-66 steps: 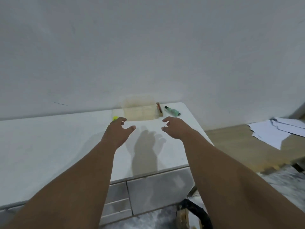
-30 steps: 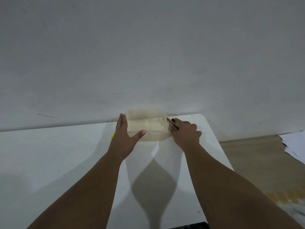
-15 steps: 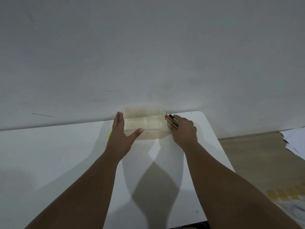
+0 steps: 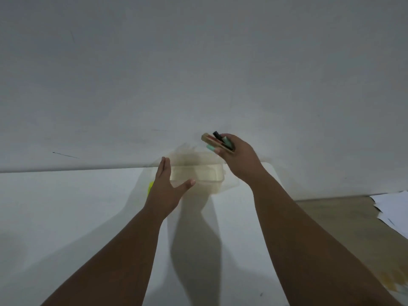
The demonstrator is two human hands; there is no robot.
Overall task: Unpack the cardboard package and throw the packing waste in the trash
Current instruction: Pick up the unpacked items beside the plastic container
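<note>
A clear plastic box (image 4: 198,173) stands on the white table (image 4: 66,217) against the wall. My left hand (image 4: 167,186) rests against its left side, fingers apart, thumb across the front wall. My right hand (image 4: 238,160) is raised above the box's right end and is closed on a small bundle (image 4: 217,141): a tan wooden piece, a black-capped pen and a mint-green item. No cardboard package is in view.
A small yellow-green object (image 4: 150,187) lies on the table just left of my left hand. The table's right edge drops to a wooden floor (image 4: 331,217), where white paper sheets (image 4: 393,208) lie at the far right.
Both hands reached to the box at the wall. My right hand closed on the small items beside the box and has now lifted them above its right end. The left hand stays on the box.
</note>
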